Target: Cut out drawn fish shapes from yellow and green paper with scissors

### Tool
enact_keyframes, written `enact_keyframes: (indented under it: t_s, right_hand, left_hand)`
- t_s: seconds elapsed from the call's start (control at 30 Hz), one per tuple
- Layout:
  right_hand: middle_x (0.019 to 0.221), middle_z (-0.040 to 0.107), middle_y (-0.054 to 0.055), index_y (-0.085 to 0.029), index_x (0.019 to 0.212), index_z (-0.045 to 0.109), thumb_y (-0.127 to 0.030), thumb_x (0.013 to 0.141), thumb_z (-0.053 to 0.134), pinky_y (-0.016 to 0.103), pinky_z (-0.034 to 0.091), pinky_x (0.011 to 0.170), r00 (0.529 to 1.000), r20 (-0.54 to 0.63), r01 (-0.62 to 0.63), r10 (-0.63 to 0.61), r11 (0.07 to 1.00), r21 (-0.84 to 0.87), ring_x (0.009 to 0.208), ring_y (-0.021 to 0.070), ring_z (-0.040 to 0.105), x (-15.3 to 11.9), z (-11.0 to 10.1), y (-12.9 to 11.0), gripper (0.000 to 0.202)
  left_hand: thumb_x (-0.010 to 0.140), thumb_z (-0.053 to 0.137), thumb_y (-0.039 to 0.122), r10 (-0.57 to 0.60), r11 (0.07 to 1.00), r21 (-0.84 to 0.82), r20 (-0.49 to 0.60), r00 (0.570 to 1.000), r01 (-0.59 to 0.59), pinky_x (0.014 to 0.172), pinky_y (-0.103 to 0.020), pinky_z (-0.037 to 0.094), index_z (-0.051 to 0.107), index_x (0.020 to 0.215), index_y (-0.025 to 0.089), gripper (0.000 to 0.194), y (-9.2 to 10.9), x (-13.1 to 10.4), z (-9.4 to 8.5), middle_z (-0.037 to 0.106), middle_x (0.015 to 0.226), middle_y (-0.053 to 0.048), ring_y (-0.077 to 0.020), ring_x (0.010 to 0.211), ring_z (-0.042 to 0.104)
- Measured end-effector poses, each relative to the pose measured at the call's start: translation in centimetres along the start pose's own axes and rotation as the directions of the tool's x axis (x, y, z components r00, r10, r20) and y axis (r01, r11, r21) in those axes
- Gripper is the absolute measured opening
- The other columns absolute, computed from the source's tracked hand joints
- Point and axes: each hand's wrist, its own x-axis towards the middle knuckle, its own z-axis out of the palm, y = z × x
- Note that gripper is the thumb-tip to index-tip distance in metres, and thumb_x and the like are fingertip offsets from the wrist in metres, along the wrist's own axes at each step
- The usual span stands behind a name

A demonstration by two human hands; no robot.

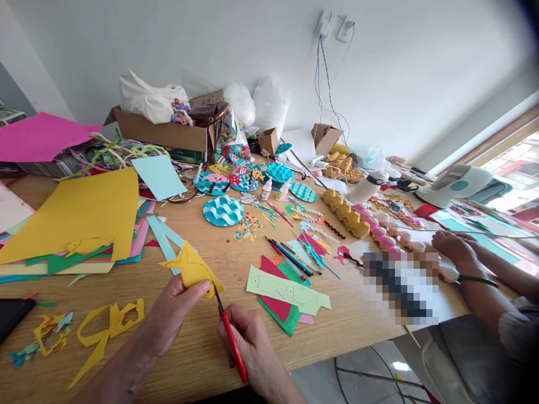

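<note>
My left hand [179,308] pinches a yellow paper piece [191,264] with a fish outline drawn on it. My right hand [248,339] is closed round the red handles of a pair of scissors [233,345], whose blades meet the paper's lower right edge, beside my left thumb. Yellow paper offcuts [110,325] lie on the table left of my left forearm. A cut yellow fish shape [89,245] rests on the large yellow sheet [101,202]. Right of the scissors, a pale green strip with drawn fish [288,290] lies over red and green paper.
Pens [290,258], paper confetti [247,226] and blue wavy discs [223,210] lie ahead. Glue bottles [266,189] stand behind the confetti. Egg-carton strips [345,213] lie to the right. Another person's hands [455,249] are at the right side. A dark tablet-like object [12,314] sits far left.
</note>
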Motion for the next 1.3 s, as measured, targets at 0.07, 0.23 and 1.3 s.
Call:
enact_keyframes:
  t_s: [0.07,0.23,1.3]
  right_hand:
    - [0.056,0.035,-0.005,-0.019,0.061,0.041,-0.049,0.089,0.055,0.022,0.023,0.047,1.000,0.001,-0.001,0.001,1.000,-0.005,0.054,0.0099,0.030,-0.01,-0.07,-0.07,0.043]
    - [0.055,0.035,-0.006,-0.020,0.061,0.040,-0.050,0.089,0.055,0.022,0.023,0.046,1.000,0.003,-0.020,0.020,1.000,-0.012,0.052,0.0093,0.030,-0.08,-0.09,-0.30,0.044]
    - [0.055,0.034,-0.005,-0.020,0.061,0.040,-0.052,0.087,0.055,0.023,0.023,0.048,0.999,-0.032,-0.022,0.022,1.000,0.006,0.053,0.0102,0.030,0.03,0.19,-0.14,0.044]
  left_hand:
    - [0.059,0.075,0.027,-0.010,1.000,-0.009,-0.001,1.000,0.010,0.072,-0.027,0.048,0.071,0.068,0.023,0.011,0.17,-0.07,0.06,0.071,0.066,0.004,-0.0199,0.075,0.061]
    - [0.059,0.075,0.029,-0.013,1.000,-0.005,-0.025,1.000,0.013,0.069,-0.027,0.048,0.069,0.064,0.023,0.010,0.53,-0.12,0.14,0.070,0.063,0.004,-0.0201,0.072,0.061]
    - [0.057,0.076,0.029,-0.035,0.998,-0.049,-0.034,0.999,0.033,0.073,-0.030,0.047,0.072,0.065,0.020,0.013,-0.20,-0.24,0.61,0.071,0.064,0.003,-0.0196,0.074,0.059]
